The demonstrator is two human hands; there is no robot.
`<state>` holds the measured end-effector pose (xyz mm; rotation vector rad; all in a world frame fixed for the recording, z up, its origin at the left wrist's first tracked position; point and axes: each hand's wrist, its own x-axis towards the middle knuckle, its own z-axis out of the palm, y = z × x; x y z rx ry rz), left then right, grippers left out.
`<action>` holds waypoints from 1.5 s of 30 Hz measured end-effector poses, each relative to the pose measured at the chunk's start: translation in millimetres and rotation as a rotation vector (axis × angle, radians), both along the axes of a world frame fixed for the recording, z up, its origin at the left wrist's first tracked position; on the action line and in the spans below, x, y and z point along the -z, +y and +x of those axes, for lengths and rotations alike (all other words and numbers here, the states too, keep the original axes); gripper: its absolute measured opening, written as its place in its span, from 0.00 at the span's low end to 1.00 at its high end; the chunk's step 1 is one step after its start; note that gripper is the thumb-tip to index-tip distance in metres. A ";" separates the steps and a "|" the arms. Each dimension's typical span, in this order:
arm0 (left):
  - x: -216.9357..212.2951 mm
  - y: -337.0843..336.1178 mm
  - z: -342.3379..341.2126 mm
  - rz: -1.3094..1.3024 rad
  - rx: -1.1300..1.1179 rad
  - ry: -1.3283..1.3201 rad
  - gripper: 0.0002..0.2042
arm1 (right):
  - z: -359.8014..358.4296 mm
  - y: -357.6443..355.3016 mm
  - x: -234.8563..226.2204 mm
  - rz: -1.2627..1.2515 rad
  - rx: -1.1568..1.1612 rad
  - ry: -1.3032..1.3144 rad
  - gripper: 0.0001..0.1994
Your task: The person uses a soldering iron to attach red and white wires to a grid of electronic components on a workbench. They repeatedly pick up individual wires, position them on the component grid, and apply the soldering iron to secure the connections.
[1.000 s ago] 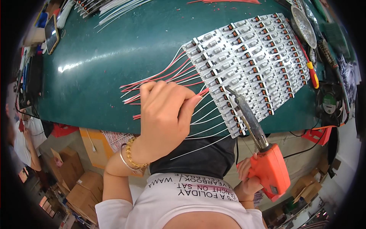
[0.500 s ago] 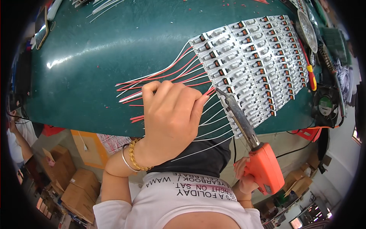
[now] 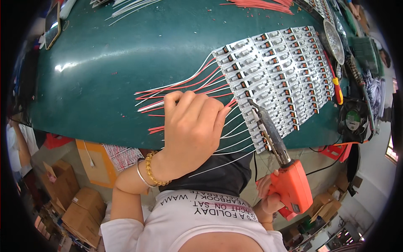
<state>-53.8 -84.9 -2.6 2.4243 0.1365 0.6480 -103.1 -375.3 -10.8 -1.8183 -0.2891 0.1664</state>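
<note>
My left hand [image 3: 191, 128] is closed in a pinch on red wires [image 3: 231, 102] at the near-left edge of a panel of small silver circuit boards [image 3: 268, 75]. White wires [image 3: 237, 134] and more red ones trail left from that edge, some passing under the hand. My right hand [image 3: 270, 195] is wrapped round the handle of a red soldering gun [image 3: 294, 185]. Its dark tip [image 3: 251, 102] reaches over the boards, a little to the right of the pinched wires; whether it touches them I cannot tell.
Loose red wires [image 3: 264, 5] and white wires [image 3: 132, 7] lie at the far side of the green table [image 3: 109, 92]. A phone [image 3: 52, 25] is at the far left. To the right are a screwdriver [image 3: 337, 90], a metal dish [image 3: 333, 42] and a small fan [image 3: 353, 119].
The soldering gun's tip has shifted right, from the wire ends at the panel's edge to over the boards. My left hand keeps its pinch. The whole view has shifted slightly.
</note>
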 end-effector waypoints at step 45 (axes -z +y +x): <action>-5.1 -11.4 1.3 -0.066 0.023 0.040 0.08 | -13.4 -6.8 -24.4 -0.301 0.114 0.314 0.14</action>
